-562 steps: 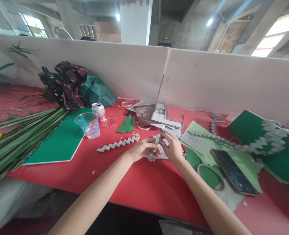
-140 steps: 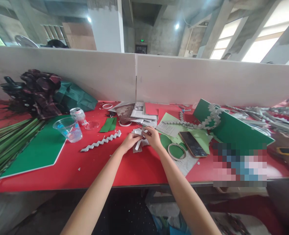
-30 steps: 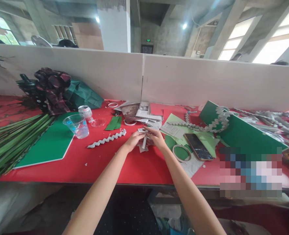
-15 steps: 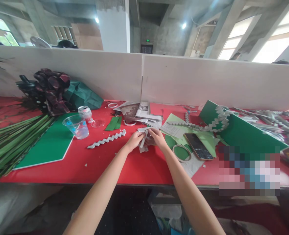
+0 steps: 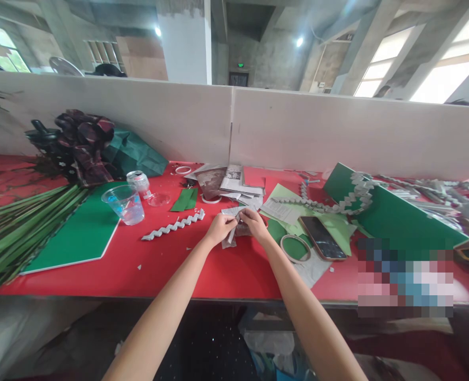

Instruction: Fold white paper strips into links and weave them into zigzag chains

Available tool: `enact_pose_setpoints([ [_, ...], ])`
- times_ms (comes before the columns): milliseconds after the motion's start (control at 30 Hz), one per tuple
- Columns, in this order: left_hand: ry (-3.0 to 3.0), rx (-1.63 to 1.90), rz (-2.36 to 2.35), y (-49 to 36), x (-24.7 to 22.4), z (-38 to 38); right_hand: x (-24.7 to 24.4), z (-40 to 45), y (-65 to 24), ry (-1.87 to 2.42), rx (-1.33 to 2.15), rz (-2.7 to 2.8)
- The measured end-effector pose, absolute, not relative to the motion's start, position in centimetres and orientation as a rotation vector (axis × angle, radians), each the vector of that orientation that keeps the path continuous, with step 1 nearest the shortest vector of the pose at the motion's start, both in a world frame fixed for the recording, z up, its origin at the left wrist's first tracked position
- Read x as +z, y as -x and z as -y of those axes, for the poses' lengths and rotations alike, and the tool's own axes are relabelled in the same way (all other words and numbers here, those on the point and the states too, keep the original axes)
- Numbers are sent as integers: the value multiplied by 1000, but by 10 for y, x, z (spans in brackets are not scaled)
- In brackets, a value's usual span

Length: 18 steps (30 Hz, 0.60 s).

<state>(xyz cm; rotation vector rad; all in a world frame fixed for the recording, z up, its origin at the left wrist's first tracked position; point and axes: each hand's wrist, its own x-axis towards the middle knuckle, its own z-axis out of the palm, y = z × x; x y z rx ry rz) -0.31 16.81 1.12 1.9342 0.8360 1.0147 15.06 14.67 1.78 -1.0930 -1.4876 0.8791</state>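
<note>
Both hands meet over the middle of the red table. My left hand (image 5: 219, 229) is closed, its fingertips pinching a narrow grey paper strip (image 5: 232, 235). Right beside it, my right hand (image 5: 253, 222) is closed too, thumb and fingers on the upper end of the same strip. Grey paper scraps (image 5: 227, 243) and a small clear bag lie under the hands, partly hidden by them. To the left rests a zigzag chain of folded paper (image 5: 173, 227). A longer folded chain (image 5: 340, 205) runs over green paper and a green board at the right.
A phone (image 5: 322, 238) and a tape roll (image 5: 295, 248) lie right of my hands. On the left are a plastic cup (image 5: 126, 206), a can (image 5: 138, 183), a green board (image 5: 73, 233) and long leaves (image 5: 39, 222). Behind stands a white partition (image 5: 159, 121).
My hands have drawn slightly closer together, and the paper strip between them has shifted and shows less. The other items on the table have stayed where they were.
</note>
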Motion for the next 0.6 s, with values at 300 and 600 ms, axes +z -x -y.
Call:
enact_pose_setpoints([
  [300, -1776, 1008, -816, 4, 14, -165, 22, -142, -150, 1131, 730, 1510],
  [600, -1160, 1103, -650, -1, 15, -163, 30, -135, -156, 944, 649, 1554],
])
